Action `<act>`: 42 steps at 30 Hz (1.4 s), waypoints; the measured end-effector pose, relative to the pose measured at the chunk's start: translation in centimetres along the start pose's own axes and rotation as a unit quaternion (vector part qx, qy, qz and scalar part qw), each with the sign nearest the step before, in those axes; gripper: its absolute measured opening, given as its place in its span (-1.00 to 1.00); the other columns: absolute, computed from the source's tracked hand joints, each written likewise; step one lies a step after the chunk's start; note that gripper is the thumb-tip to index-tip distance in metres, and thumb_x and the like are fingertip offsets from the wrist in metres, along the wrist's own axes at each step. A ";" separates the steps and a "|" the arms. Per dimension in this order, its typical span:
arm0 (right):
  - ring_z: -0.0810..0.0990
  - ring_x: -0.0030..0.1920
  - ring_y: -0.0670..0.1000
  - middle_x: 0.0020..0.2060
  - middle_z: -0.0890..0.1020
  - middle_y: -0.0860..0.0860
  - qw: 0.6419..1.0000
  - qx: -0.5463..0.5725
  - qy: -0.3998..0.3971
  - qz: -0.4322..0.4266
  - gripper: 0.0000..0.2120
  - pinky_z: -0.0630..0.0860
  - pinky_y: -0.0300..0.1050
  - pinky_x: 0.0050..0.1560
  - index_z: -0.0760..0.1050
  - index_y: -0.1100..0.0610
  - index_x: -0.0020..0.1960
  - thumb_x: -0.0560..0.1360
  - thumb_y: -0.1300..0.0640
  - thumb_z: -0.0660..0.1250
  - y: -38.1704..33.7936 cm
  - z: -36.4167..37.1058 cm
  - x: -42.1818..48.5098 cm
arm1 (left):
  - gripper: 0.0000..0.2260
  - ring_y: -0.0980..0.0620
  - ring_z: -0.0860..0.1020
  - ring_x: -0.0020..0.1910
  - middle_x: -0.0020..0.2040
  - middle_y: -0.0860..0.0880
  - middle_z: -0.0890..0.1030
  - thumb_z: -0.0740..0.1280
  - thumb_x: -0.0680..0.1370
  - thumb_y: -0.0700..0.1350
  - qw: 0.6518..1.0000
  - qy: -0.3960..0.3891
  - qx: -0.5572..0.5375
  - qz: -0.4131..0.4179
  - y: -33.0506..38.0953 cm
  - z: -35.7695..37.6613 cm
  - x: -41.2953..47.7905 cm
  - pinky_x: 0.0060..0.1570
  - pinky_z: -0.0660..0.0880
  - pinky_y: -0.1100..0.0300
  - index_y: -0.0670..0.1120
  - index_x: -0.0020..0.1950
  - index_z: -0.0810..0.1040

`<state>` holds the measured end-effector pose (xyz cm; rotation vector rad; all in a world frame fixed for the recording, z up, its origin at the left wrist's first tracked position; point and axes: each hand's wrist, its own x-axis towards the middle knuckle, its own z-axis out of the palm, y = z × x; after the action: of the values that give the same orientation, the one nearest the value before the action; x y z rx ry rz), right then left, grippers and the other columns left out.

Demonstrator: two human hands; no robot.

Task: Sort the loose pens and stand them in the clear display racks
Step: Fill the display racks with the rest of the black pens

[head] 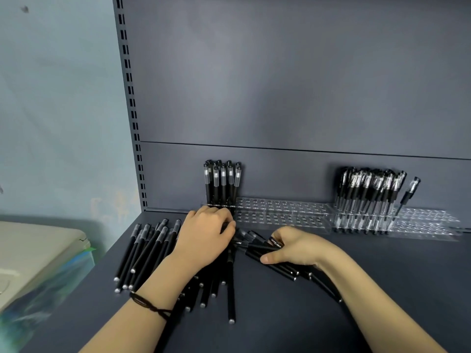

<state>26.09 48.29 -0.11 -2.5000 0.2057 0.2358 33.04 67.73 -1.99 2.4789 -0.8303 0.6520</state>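
Observation:
Several loose black pens lie in a pile on the dark shelf. My left hand lies over the middle of the pile, fingers curled down onto the pens. My right hand grips a bundle of black pens, thumb under it. Clear display racks run along the back panel. A cluster of pens stands in the left rack. A larger cluster stands in the right rack, with one pen leaning apart.
The grey back panel rises behind the racks, and a slotted upright bounds the shelf on the left. A beige box and a blurred bluish packet sit left of the shelf edge.

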 end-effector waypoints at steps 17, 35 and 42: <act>0.48 -0.31 -0.02 -0.31 0.49 0.03 0.665 0.727 0.014 -0.172 -0.89 0.49 -0.20 -0.36 0.40 0.15 -0.11 0.50 0.11 0.25 -2.0 -1.4 -0.9 | -0.70 -0.09 0.68 -0.15 -0.10 -0.19 0.70 0.16 0.66 -0.02 0.715 -0.213 -0.629 -0.218 4.9 -2.1 -0.2 -0.17 0.61 0.16 -0.20 0.02 0.57; 0.66 -0.24 0.03 -0.37 0.60 0.00 0.663 0.710 0.200 -0.127 -0.83 0.46 -0.10 -0.15 0.37 0.08 -0.09 0.65 0.07 0.12 -0.2 -3.5 -0.1 | -0.79 0.15 0.21 -0.52 -0.44 0.04 0.33 0.17 0.66 -0.07 0.736 -0.268 -0.597 -0.173 4.6 -1.6 -0.5 -0.55 0.15 0.34 -0.13 -0.07 0.51; 0.65 -0.29 -0.01 -0.29 0.66 0.03 0.708 0.667 0.222 -0.073 -0.83 0.51 -0.10 -0.21 0.40 0.10 -0.09 0.65 0.10 0.14 -0.2 -2.6 0.1 | -0.74 0.07 0.51 -0.48 -0.37 -0.05 0.59 0.12 0.68 -0.07 0.751 -0.190 -0.594 -0.216 4.2 -1.3 -0.2 -0.52 0.41 0.26 -0.16 -0.07 0.50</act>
<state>26.56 46.89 2.00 -1.0377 0.2412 -0.4680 29.82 65.48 0.05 1.4555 -0.4781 -0.4900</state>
